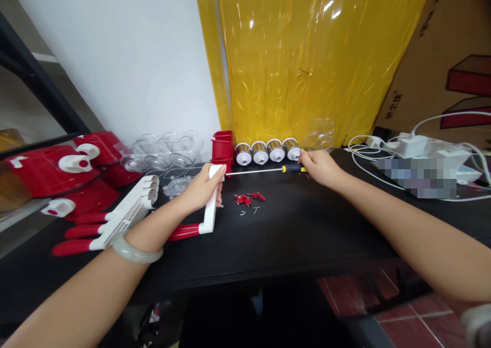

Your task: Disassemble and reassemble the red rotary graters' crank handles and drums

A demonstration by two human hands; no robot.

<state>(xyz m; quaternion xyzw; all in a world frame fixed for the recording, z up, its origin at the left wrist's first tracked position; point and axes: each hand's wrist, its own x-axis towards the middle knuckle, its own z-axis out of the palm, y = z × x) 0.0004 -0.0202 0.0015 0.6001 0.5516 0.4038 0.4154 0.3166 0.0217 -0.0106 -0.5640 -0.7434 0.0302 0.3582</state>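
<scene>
My left hand (pixel 203 188) is closed around the white arm of a crank handle (pixel 209 217), whose red grip (pixel 184 232) points left near the table top. In my right hand (pixel 321 168) is a screwdriver (pixel 293 168) with a black and yellow handle. Its long metal shaft runs left, level, and the tip is at the upper end of the crank handle, by my left thumb. Whether the tip sits in a screw there I cannot tell. Small red parts (pixel 245 200) and loose screws (pixel 255 210) lie on the table just below the shaft.
Several metal grater drums (pixel 275 151) stand along the back beside red hoppers (pixel 222 148). Clear plastic parts (pixel 164 151), more crank handles (pixel 126 210) and red housings (pixel 57 171) fill the left. White chargers and cables (pixel 414 146) lie at right, before a cardboard box (pixel 433 67).
</scene>
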